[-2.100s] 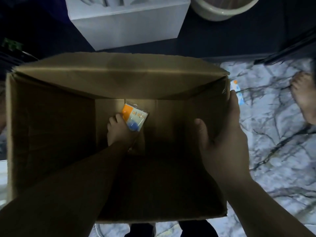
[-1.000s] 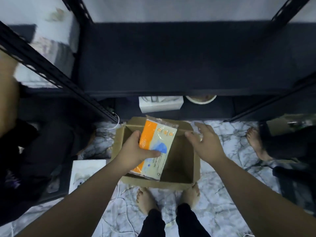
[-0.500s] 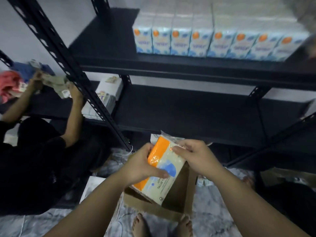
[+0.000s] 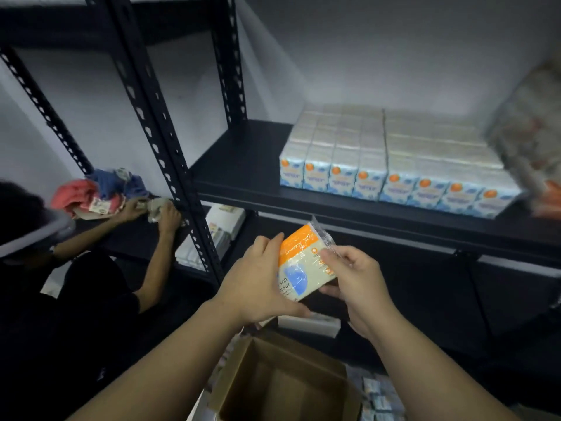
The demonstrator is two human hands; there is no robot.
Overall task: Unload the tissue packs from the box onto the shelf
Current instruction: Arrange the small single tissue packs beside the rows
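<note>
I hold one tissue pack [image 4: 305, 267], orange, white and blue in clear wrap, between both hands in front of the black shelf [image 4: 243, 165]. My left hand [image 4: 258, 281] grips its left side and bottom. My right hand [image 4: 355, 278] pinches its right edge and supports it from below. The open cardboard box [image 4: 282, 381] stands on the floor under my arms; its inside looks dark. Rows of tissue packs [image 4: 391, 165] stand side by side on the shelf, filling its right part.
A slotted black upright [image 4: 164, 141] stands left of the shelf. Another person [image 4: 91, 268] crouches at the left, handling cloths [image 4: 100, 189] on a lower shelf. A blurred wrapped bundle [image 4: 534, 141] sits at the shelf's right end. Small packs [image 4: 376, 396] lie on the floor beside the box.
My left hand lifted the pack out of the box and raised it; my right hand left the box rim and joined on the pack. My view rose from the box to the shelf.
</note>
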